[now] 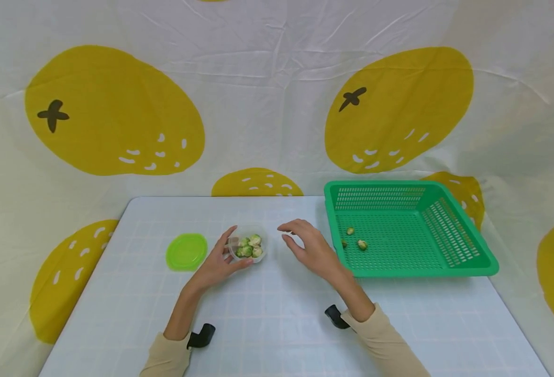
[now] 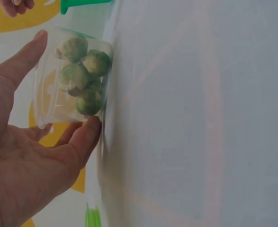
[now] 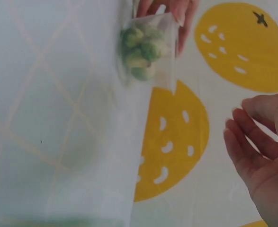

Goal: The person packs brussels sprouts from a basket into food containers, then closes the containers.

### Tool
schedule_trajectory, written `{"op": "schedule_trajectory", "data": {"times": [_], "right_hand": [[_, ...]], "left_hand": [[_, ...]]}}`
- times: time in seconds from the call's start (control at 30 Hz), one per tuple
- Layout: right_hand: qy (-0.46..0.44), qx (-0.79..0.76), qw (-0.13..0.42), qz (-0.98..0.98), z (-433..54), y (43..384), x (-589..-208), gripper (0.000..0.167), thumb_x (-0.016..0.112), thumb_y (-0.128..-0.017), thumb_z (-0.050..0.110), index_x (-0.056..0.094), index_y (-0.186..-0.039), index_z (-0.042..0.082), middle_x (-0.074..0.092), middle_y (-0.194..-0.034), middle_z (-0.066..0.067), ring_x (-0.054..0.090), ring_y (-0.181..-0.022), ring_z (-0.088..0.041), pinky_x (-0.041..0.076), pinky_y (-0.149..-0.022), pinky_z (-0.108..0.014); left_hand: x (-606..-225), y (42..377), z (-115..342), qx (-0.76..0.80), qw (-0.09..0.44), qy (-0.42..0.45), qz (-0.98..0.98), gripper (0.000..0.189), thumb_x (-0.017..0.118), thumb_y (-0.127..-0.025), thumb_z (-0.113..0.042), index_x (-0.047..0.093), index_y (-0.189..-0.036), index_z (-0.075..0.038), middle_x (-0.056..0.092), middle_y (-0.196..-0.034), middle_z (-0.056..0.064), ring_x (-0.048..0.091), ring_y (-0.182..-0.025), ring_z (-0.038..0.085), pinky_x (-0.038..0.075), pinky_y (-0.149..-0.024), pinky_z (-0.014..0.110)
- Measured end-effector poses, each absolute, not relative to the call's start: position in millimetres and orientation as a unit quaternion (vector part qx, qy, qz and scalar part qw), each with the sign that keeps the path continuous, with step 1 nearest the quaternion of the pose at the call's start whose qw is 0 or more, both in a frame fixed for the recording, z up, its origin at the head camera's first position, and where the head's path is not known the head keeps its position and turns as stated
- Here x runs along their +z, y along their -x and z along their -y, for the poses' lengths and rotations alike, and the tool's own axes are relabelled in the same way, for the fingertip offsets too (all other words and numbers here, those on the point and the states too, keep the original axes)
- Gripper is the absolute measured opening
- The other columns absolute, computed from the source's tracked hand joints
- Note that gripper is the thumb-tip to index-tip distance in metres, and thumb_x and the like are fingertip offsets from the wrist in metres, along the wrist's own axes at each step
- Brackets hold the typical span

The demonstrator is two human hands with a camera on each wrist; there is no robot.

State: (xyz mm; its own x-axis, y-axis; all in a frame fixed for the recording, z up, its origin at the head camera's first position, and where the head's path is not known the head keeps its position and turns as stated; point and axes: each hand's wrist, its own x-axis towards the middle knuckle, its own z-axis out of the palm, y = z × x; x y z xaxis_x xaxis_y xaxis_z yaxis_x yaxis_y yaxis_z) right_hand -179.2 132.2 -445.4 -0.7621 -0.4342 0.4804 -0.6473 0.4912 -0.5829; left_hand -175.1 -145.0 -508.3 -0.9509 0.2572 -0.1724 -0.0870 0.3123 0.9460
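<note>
A small clear plastic container (image 1: 264, 236) stands on the table, with several Brussels sprouts (image 1: 245, 250) piled in it. My left hand (image 1: 217, 268) holds it from the left, thumb on the near side and fingers around the far side. In the left wrist view, the container's wall (image 2: 53, 111) shows between thumb and fingers. Just right of the container, my right hand (image 1: 316, 255) hovers over the table, fingers loosely bent and thumb apart. Nothing is between those fingers in the right wrist view. Three small sprouts (image 1: 362, 244) lie at the left side of the green basket (image 1: 413, 273).
Left of my left hand, a bright green lid (image 1: 186, 252) lies flat on the pale checked table (image 1: 267, 324). The basket takes up the right rear of the table and reaches over its right edge. Behind hangs a white cloth (image 1: 267, 120) printed with yellow fruit.
</note>
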Motion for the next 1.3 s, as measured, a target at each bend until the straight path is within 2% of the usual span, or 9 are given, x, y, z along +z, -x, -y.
{"op": "schedule_trajectory", "data": {"times": [0.3,0.63,0.8,1.03,1.3], "right_hand": [[-0.279,0.390,0.172,0.860,-156.4,183.7,-439.0,0.024,0.069,-0.097,-0.001,0.071,-0.120,0.004,0.070,-0.115,-0.010,0.064,-0.105,-0.025,0.059,-0.089,-0.042],[-0.245,0.404,0.208,0.856,-186.1,185.9,-441.1,0.024,0.068,-0.097,-0.003,0.070,-0.120,0.000,0.069,-0.116,-0.015,0.065,-0.102,-0.032,0.057,-0.087,-0.044],[-0.236,0.405,0.229,0.853,-202.2,189.0,-446.7,0.025,0.068,-0.096,-0.004,0.069,-0.122,-0.001,0.067,-0.116,-0.017,0.065,-0.099,-0.031,0.056,-0.084,-0.045],[-0.214,0.398,0.218,0.865,-221.7,190.9,-450.8,0.027,0.067,-0.097,-0.003,0.067,-0.124,-0.005,0.066,-0.119,-0.019,0.064,-0.104,-0.035,0.055,-0.087,-0.052],[-0.184,0.380,0.204,0.883,-241.7,189.7,-455.8,0.029,0.067,-0.097,-0.003,0.066,-0.126,-0.003,0.064,-0.120,-0.021,0.062,-0.106,-0.039,0.054,-0.088,-0.054]], "left_hand": [[-509.5,175.3,146.4,0.595,0.144,-0.074,-0.787,0.102,0.084,-0.089,-0.027,0.016,-0.165,-0.023,0.026,-0.162,0.020,0.036,-0.140,0.040,0.031,-0.120,0.055],[-511.2,175.9,146.0,0.595,0.144,-0.067,-0.788,0.102,0.085,-0.088,-0.028,0.017,-0.165,-0.026,0.026,-0.161,0.020,0.037,-0.139,0.040,0.032,-0.120,0.054],[-511.9,176.3,147.0,0.595,0.146,-0.067,-0.787,0.104,0.085,-0.088,-0.030,0.016,-0.165,-0.026,0.027,-0.161,0.020,0.036,-0.141,0.040,0.031,-0.120,0.054],[-511.1,175.6,147.1,0.601,0.151,-0.058,-0.783,0.106,0.086,-0.086,-0.033,0.016,-0.165,-0.030,0.029,-0.161,0.017,0.035,-0.143,0.038,0.032,-0.121,0.051],[-511.0,175.2,146.4,0.604,0.150,-0.059,-0.781,0.106,0.086,-0.086,-0.032,0.016,-0.165,-0.029,0.029,-0.161,0.017,0.035,-0.144,0.039,0.032,-0.120,0.052]]}}
